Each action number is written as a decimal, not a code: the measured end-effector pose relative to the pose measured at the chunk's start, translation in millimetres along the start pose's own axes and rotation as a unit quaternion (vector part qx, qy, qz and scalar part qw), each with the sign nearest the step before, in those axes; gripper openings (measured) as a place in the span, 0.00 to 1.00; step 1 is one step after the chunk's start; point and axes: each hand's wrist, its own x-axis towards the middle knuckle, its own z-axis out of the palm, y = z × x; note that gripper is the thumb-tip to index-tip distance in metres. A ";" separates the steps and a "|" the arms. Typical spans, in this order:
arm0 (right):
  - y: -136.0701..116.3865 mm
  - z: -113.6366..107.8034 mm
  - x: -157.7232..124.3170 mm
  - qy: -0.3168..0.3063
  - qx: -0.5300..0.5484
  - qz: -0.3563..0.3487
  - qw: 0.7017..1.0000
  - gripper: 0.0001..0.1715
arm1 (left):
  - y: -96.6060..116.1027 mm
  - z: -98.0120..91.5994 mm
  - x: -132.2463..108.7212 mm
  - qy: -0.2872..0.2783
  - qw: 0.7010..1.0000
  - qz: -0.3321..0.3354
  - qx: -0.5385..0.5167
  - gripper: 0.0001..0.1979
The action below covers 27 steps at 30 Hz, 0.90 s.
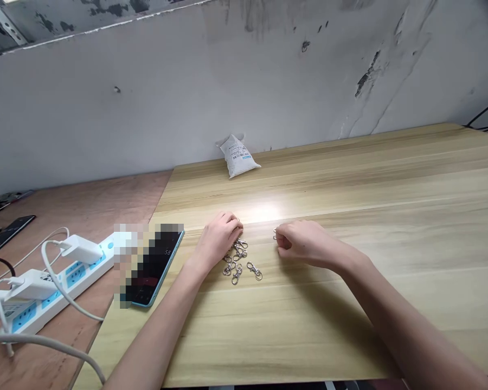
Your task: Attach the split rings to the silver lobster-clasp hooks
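Observation:
Several small silver swivel clasps with rings (236,269) lie in a loose pile on the wooden table. One swivel clasp (254,270) rests a little to the right of the others. My left hand (219,238) is over the pile's far left side, fingers curled together at the clasps; what they hold, if anything, is hidden. To the right of the pile, my right hand (305,242) is closed in a pinch low over the tabletop. A bit of silver metal, looking like another clasp, pokes out beyond its fingertips; the rest is covered.
A phone (156,271) lies left of my left forearm. Beyond it, a white power strip (75,279) with chargers and cables sits on a reddish board. A white plastic packet (239,157) with a label stands at the back by the grey wall (166,108).

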 end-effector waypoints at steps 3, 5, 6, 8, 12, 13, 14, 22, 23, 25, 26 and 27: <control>3.8 -0.5 0.2 0.026 0.009 -0.003 1.000 0.05 | -5.0 0.9 -1.9 0.007 0.999 0.005 -0.052 0.07; 6.9 -0.1 0.7 0.049 0.006 0.006 0.999 0.03 | -7.5 0.1 -3.1 0.013 0.998 0.004 -0.066 0.06; 8.2 0.4 1.2 0.057 0.000 0.011 0.998 0.03 | -8.1 -0.7 -3.6 0.017 0.998 0.002 -0.068 0.06; 10.0 2.0 2.4 0.062 -0.011 0.014 0.998 0.04 | -7.7 -3.0 -4.4 0.030 0.997 -0.003 -0.078 0.06; 10.9 4.9 4.6 0.059 -0.009 0.012 0.998 0.07 | -2.1 -7.7 -5.1 0.062 0.987 -0.022 -0.145 0.07; 10.5 5.1 4.7 0.059 -0.008 0.015 0.998 0.08 | -0.4 -8.1 -5.1 0.064 0.983 -0.029 -0.170 0.08; 10.0 5.1 4.6 0.057 -0.007 0.019 0.998 0.09 | 1.2 -8.2 -5.0 0.063 0.978 -0.034 -0.194 0.08; -0.3 4.4 2.9 0.002 0.066 -0.005 0.998 0.04 | 5.7 -7.3 -4.7 0.098 0.958 -0.060 -0.264 0.06; -1.4 5.2 3.5 0.000 0.069 -0.009 0.998 0.04 | 5.5 -7.3 -4.7 0.108 0.954 -0.067 -0.272 0.07; -3.3 7.4 5.4 0.000 0.074 -0.020 0.997 0.05 | 4.9 -6.5 -4.7 0.116 0.946 -0.080 -0.293 0.08; -4.1 8.7 6.4 0.002 0.075 -0.026 0.997 0.05 | 4.4 -5.7 -4.6 0.116 0.941 -0.087 -0.305 0.08; -4.7 9.9 7.5 0.006 0.074 -0.032 0.997 0.05 | 4.0 -4.7 -4.5 0.115 0.936 -0.096 -0.318 0.08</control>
